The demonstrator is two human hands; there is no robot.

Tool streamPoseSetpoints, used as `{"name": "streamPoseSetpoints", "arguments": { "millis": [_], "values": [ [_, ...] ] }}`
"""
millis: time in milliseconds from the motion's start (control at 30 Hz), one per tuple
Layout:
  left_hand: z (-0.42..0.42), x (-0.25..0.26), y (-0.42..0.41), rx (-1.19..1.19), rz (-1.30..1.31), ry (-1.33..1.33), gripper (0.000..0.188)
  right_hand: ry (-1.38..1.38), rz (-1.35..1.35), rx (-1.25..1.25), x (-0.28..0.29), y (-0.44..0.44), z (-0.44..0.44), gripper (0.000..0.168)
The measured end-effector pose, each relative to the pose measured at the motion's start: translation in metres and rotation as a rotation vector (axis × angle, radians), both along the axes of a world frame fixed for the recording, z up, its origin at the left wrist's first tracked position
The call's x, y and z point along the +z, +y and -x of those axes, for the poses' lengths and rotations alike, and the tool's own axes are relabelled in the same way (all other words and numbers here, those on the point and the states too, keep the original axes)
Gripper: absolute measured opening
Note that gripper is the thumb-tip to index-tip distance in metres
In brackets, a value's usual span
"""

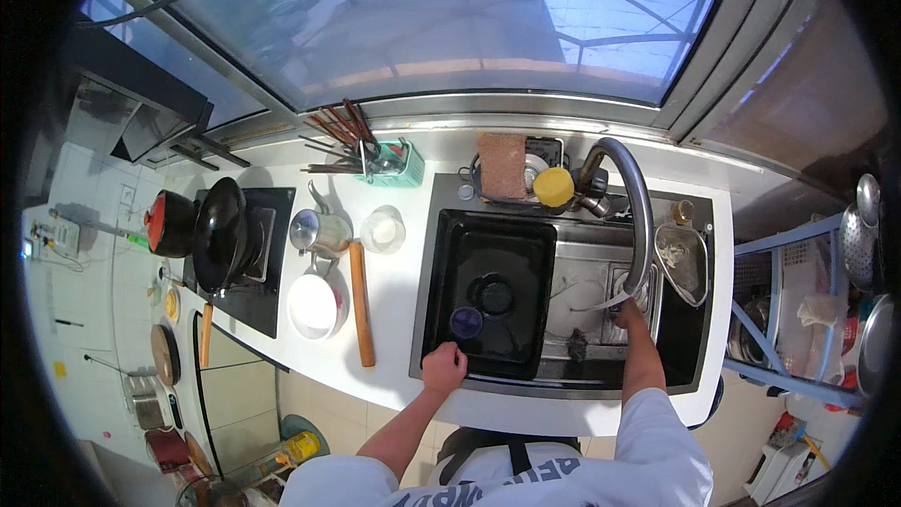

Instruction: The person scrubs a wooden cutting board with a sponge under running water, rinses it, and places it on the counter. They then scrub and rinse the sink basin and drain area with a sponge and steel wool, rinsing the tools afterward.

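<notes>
My left hand [444, 367] is closed and rests at the front left edge of the black basin [517, 359]. A small dark purple round thing [466, 322] lies in that basin, near the hand. My right hand [626, 311] reaches down into the steel sink [584, 267], right under the end of the curved faucet [637, 225]. Water seems to run from the spout; the fingers are partly hidden, and what they hold cannot be told. A dark scrubber [577, 345] lies in the sink, left of that hand.
A triangular strainer [681, 264] with food scraps sits right of the faucet. Behind the basin are a brown scouring pad [502, 165] and a yellow sponge [554, 187]. On the left stand a rolling pin [362, 306], white bowl [313, 306], metal kettle [320, 231] and wok [219, 234].
</notes>
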State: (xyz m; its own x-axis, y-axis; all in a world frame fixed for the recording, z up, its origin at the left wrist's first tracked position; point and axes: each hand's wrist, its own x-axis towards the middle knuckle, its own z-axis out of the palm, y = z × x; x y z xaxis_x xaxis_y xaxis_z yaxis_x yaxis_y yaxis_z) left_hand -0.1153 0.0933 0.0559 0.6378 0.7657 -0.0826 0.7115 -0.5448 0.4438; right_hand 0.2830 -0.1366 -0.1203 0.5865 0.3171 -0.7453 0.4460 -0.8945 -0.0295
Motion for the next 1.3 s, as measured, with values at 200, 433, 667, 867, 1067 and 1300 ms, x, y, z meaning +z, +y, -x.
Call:
{"name": "streamPoseSetpoints", "arguments": {
  "millis": [200,433,667,867,1067,1300],
  "values": [
    [-0.004,0.0,-0.002,0.001,-0.021,-0.003,0.013,-0.241,-0.036,0.074,-0.054,-0.02,-0.013,0.03],
    [-0.023,-0.005,0.003,-0.007,-0.019,-0.032,0.014,-0.249,-0.041,-0.224,-0.072,-0.033,-0.035,0.02],
    [-0.018,-0.015,-0.005,-0.034,-0.09,-0.082,0.011,-0.417,-0.263,-0.009,-0.038,-0.036,-0.023,0.012],
    [-0.014,-0.004,-0.006,-0.01,-0.086,0.038,0.015,-0.328,-0.354,-0.125,-0.028,-0.025,-0.005,0.013],
    [-0.01,-0.012,-0.003,-0.056,-0.074,0.05,0.016,-0.408,-0.376,0.132,-0.03,-0.03,-0.011,0.014],
    [-0.01,-0.005,-0.007,-0.061,-0.059,0.035,0.017,-0.59,-0.581,0.289,0.045,-0.039,0.007,0.012]
  ]
}}
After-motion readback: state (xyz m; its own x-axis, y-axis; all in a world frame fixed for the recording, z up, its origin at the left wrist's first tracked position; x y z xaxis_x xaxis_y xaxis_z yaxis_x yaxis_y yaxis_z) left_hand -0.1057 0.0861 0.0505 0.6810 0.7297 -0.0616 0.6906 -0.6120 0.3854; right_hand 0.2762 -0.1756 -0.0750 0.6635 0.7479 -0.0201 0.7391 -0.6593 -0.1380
